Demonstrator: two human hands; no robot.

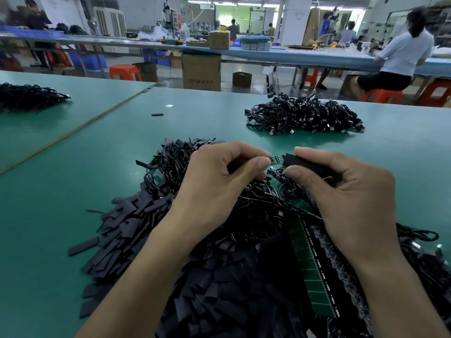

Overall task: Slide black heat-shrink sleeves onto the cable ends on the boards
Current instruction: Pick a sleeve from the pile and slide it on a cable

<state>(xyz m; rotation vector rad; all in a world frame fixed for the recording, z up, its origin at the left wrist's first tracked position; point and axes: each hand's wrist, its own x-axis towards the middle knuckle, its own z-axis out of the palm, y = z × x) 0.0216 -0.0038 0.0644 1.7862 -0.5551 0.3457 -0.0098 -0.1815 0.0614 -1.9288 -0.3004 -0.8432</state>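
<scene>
Left hand (219, 176) pinched a small board (277, 159) at centre frame, right hand (341, 191) pinched a black heat-shrink sleeve (301, 163) at its tip, not yet slid on; heaped sleeves (131, 230) lower left suggested many remained.

Single head-worn wide-angle view, looking forward and down, close over green table (73, 191)

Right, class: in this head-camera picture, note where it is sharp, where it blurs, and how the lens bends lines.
Head view: the left hand, right hand, board and black sleeve are sharp; the seated person and far corners smear; the long bench bows from wide-angle distortion; lighting is even, shadows soft.
</scene>
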